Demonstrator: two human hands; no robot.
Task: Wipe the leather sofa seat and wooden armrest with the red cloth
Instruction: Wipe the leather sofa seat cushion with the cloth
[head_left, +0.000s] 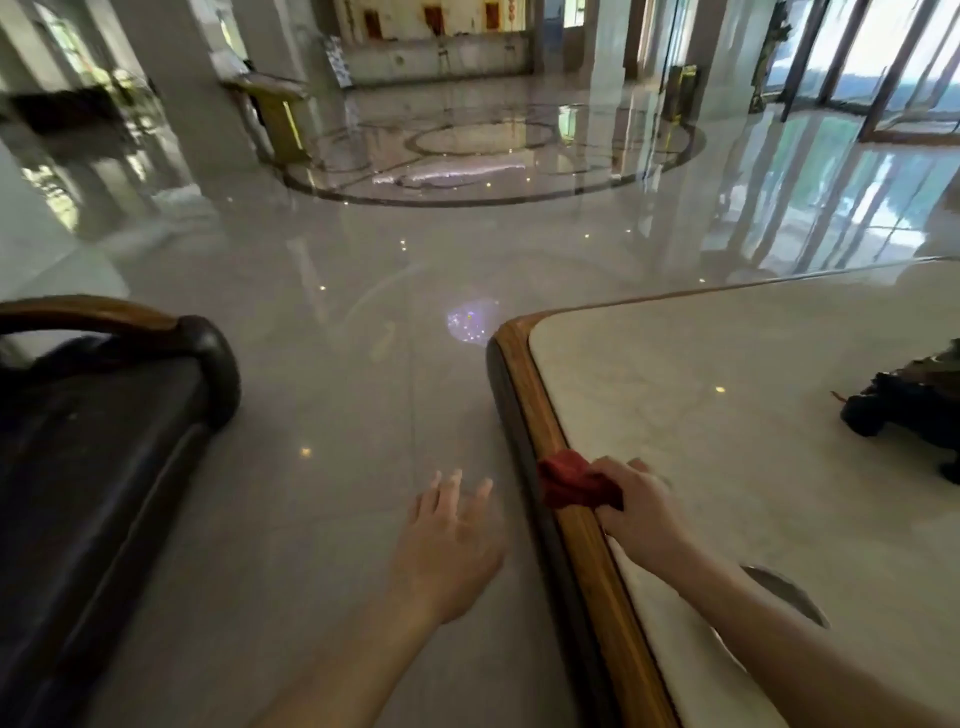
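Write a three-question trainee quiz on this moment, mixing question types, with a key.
1. True or false: the crumpled red cloth rests on the dark leather sofa seat.
2. Which hand grips the cloth? A) left hand B) right hand
3. Fill in: the cloth sits on the table's ___ wooden edge.

Key: 1 false; 2 B; 3 light brown. The left hand hangs open over the glossy floor.

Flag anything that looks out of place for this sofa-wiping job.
The red cloth is in the right hand, pressed on the table's wooden edge, not on the dark sofa across the floor. The left hand hangs open and empty. Nothing looks spilled or damaged.
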